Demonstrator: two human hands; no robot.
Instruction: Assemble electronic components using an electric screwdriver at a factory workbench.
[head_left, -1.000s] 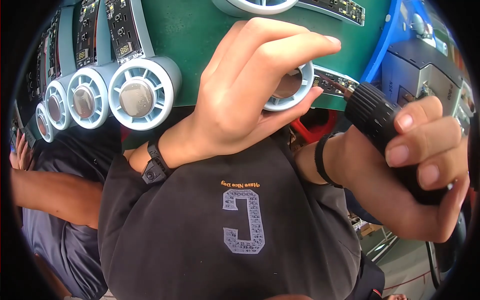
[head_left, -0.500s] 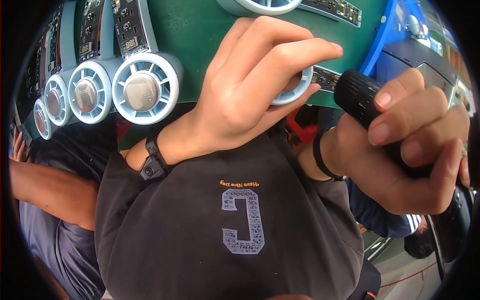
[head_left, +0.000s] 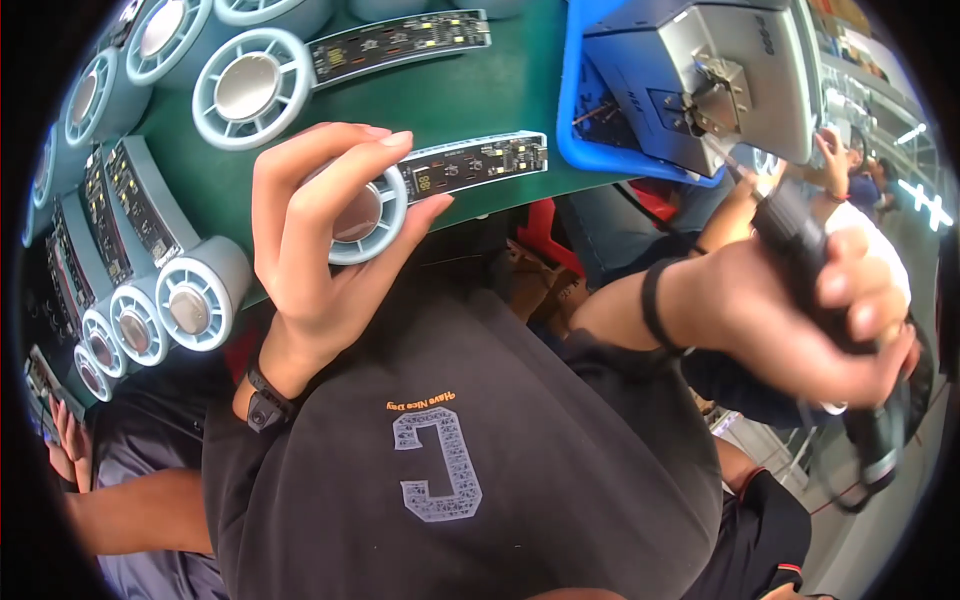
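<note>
Gripping the round end of a pale blue fan part [head_left: 400, 200] on the green worktop [head_left: 490, 95], the left hand [head_left: 315, 250] curls closed; its circuit strip points toward 3 o'clock. The right hand [head_left: 800, 320] clenches a black electric screwdriver [head_left: 830, 330], tip toward 11 o'clock.

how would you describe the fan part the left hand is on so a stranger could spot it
On the green mat, look at the near edge by the person's chest. The pale blue round fan unit there has a circuit strip sticking right, and it alone is gripped by the left hand.

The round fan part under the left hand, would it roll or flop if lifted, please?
The fan part looks like rigid moulded plastic, so probably stiff and light. Its long circuit strip sticks out sideways, so it likely won't roll but may tip toward that end.
</note>
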